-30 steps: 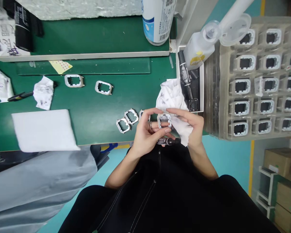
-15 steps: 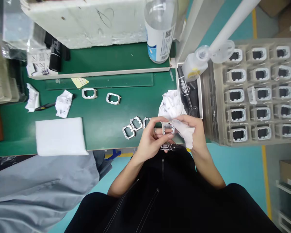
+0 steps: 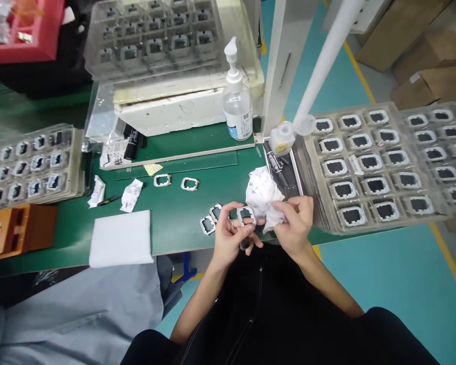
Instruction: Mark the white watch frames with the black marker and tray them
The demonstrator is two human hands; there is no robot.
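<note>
My left hand is closed on a silver watch case frame, held upright between thumb and fingers. A dark marker pen shows end-on below it in the same hand. My right hand pinches a thin white wipe, which overlaps the stained, crumpled white cloth behind it. Left of my left hand, two more frames lie on the green bench, a near one and one partly behind it. Farther off lie a third frame and another frame.
Clear trays of frames stand at the right, beside a box of black markers and a small bottle. A pump bottle stands behind. At the left are a white foam sheet, used wipes and an orange box.
The view has tilted up and shows more of the bench. My right hand has drawn the wipe away from the frame, toward the crumpled cloth. My left hand still holds the frame.
</note>
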